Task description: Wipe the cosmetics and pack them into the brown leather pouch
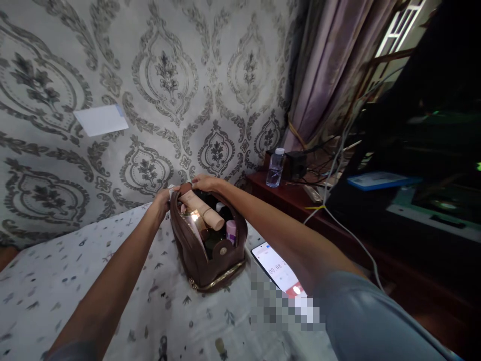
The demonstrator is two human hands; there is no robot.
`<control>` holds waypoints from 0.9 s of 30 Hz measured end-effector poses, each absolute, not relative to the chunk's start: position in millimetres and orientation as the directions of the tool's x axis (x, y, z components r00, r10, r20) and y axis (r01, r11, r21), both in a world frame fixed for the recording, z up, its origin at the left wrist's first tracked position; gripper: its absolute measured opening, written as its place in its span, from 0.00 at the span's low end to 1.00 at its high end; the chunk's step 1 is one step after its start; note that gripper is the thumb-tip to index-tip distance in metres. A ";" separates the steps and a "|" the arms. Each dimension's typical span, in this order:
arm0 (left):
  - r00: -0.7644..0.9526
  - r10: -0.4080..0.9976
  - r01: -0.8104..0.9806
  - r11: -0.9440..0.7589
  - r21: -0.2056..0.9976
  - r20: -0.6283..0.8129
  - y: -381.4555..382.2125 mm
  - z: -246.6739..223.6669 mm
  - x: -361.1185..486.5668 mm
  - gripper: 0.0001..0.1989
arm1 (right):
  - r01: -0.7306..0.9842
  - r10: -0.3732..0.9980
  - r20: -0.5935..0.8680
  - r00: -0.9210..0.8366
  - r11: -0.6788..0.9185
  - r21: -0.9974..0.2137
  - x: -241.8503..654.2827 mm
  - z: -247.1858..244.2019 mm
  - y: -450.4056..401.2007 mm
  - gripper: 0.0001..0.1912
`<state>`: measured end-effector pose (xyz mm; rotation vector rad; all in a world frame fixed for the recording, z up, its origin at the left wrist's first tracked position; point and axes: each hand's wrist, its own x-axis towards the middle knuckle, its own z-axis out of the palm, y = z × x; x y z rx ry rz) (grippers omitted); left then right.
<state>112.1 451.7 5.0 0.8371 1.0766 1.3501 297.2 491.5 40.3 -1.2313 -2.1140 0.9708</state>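
A brown leather-look makeup bag (pixel 221 265) stands with its top unzipped on the patterned sheet. Inside lie a beige tube (pixel 205 210), a pink-capped bottle (pixel 231 230), a shiny compact-like item (pixel 195 216) and other small things in shadow. My left hand (pixel 163 197) grips the far left corner of the bag, close to a small white piece of something I cannot make out. At the far end, my right hand (pixel 206 183) has its fingers closed at the bag's rim; its fingertips are partly hidden.
Right of the bag, a phone (pixel 276 268) showing a running timer lies partly behind my right forearm. A clear bottle (pixel 275 168) stands on a dark red table (pixel 259 188) with tangled cables (pixel 343 145). Patterned wall (pixel 165 75) rises behind the bed.
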 end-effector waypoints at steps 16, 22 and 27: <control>-0.141 0.967 -0.117 -0.231 0.966 0.214 394.3 36.0 118.5 0.23 | 0.066 0.853 0.172 -0.493 0.234 -0.970 305.4 43.3 461.7 0.07; -0.115 0.901 0.067 -0.412 0.909 0.417 380.9 49.2 119.7 0.29 | -0.116 0.860 0.263 -0.438 0.236 -0.965 314.2 48.8 443.4 0.07; -0.064 0.882 0.095 -0.461 0.882 0.467 369.1 58.3 129.0 0.32 | -0.156 0.864 0.287 -0.413 0.243 -0.957 324.0 69.1 425.3 0.13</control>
